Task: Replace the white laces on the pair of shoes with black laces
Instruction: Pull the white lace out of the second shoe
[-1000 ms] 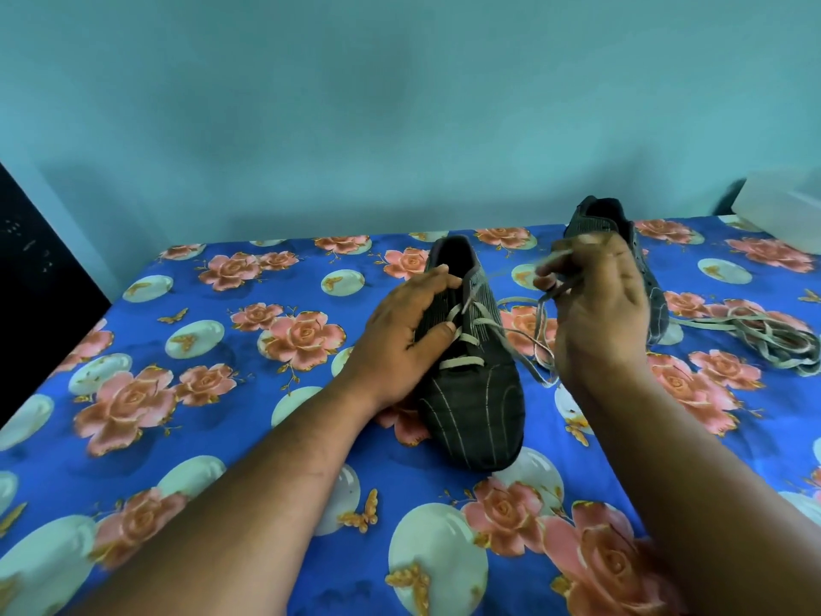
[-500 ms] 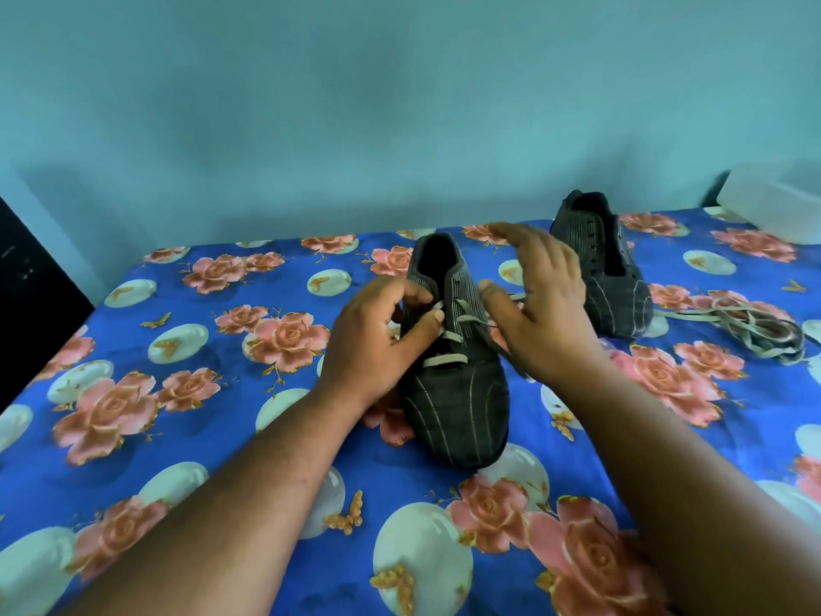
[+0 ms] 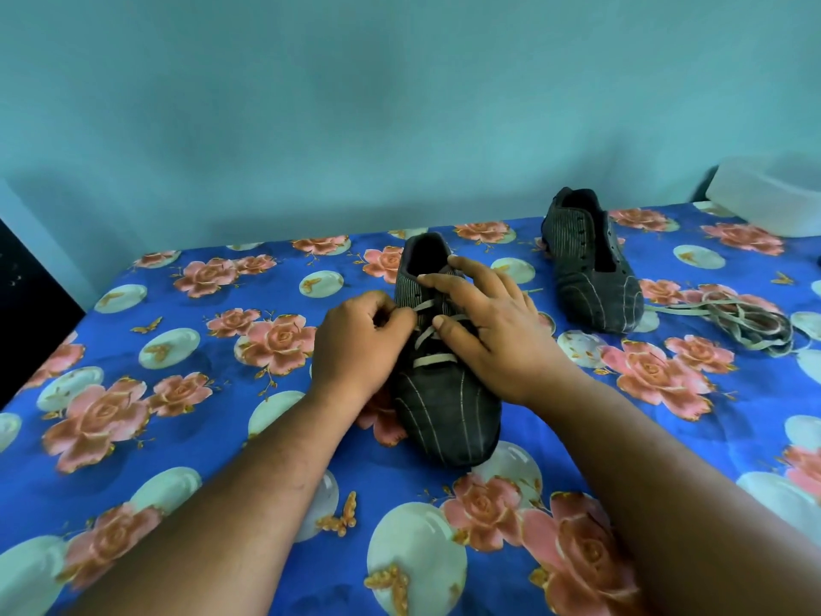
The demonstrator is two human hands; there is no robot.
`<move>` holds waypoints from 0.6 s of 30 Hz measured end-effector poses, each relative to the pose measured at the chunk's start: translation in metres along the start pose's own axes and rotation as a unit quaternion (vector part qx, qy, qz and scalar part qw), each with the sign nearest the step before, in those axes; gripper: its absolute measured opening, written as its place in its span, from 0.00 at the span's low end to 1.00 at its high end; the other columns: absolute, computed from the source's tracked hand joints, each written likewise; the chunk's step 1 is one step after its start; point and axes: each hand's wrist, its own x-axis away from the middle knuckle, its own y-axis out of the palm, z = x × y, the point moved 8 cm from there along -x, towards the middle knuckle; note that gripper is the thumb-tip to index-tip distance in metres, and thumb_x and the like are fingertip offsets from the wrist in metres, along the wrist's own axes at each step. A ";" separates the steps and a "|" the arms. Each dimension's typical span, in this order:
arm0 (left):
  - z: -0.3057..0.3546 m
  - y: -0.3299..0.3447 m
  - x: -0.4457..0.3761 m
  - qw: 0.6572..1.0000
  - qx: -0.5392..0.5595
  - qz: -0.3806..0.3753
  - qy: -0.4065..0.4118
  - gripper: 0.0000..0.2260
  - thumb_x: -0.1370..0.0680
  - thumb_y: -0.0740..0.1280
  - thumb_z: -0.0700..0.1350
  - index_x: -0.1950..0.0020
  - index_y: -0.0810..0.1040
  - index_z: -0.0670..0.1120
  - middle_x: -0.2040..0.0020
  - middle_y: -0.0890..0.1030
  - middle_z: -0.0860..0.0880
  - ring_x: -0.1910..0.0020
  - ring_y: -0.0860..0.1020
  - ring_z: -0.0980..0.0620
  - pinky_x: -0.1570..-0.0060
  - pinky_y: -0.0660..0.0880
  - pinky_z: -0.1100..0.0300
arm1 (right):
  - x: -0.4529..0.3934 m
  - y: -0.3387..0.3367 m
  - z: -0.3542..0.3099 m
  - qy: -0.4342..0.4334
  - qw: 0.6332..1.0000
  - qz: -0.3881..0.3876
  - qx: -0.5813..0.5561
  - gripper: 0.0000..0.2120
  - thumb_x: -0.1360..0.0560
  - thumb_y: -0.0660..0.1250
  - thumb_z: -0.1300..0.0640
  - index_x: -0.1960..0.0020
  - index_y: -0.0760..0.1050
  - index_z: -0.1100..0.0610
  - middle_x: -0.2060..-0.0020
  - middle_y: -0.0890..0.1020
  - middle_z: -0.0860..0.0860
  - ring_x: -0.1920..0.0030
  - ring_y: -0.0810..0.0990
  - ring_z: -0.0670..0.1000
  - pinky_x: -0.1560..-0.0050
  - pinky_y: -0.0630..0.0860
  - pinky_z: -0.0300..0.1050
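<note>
Head view shows my left hand [image 3: 362, 337] curled against the left side of the near shoe [image 3: 437, 371], and its thumb and fingers pinch the white lace [image 3: 433, 360] where it comes out beside the eyelets. My right hand [image 3: 493, 331] lies on top of the same shoe with the fingers straight and a little spread: the longest ones reach to the edge of the opening, and the thumb presses on the crossed part of the lace. This lace crosses the tongue a few times and its lowest bar lies flat just above the toe part. The shoe is dark with thin pale stripes, it stands on the blue flowered cloth [image 3: 186, 437] with the toe towards me. The second shoe [image 3: 591, 264] stands further back on my right, well apart, and I see no lace in its eyelets. Beside it, more to the right, a loose pale lace [image 3: 737, 320] lies in a heap on the cloth. A white box [image 3: 773, 193] is in the far right corner.
</note>
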 end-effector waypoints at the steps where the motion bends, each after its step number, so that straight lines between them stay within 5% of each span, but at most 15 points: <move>1: 0.003 0.000 0.001 1.000 0.016 -0.001 0.022 0.15 0.30 0.63 0.59 0.59 0.79 0.49 0.63 0.81 0.52 0.61 0.79 0.49 0.58 0.77 0.47 | 0.000 0.000 0.001 0.000 1.000 0.003 -0.002 0.25 0.23 0.54 0.37 0.26 0.65 0.35 0.23 0.63 0.44 0.25 0.61 0.51 0.29 0.62 0.57; 4: 0.020 0.002 0.006 0.989 0.044 -0.016 0.138 0.11 0.22 0.67 0.56 0.47 0.79 0.50 0.53 0.81 0.56 0.53 0.79 0.53 0.50 0.77 0.45 | -0.001 0.001 0.004 0.006 1.000 0.002 -0.006 0.28 0.23 0.55 0.36 0.23 0.62 0.36 0.22 0.63 0.45 0.24 0.60 0.51 0.27 0.62 0.57; 7: 0.023 0.001 0.003 0.986 0.034 0.001 0.166 0.09 0.20 0.68 0.55 0.51 0.81 0.50 0.57 0.81 0.57 0.56 0.80 0.53 0.53 0.77 0.42 | -0.001 0.003 0.007 0.015 1.000 -0.008 -0.014 0.31 0.23 0.53 0.33 0.21 0.59 0.37 0.22 0.62 0.44 0.23 0.60 0.51 0.26 0.62 0.59; 18: -0.017 -0.014 -0.007 0.998 -0.055 0.027 -0.024 0.13 0.31 0.66 0.60 0.66 0.77 0.52 0.69 0.79 0.56 0.66 0.79 0.52 0.56 0.78 0.45 | -0.002 0.001 0.012 0.015 0.999 -0.007 -0.028 0.26 0.22 0.55 0.35 0.24 0.60 0.35 0.25 0.65 0.43 0.26 0.64 0.52 0.28 0.65 0.62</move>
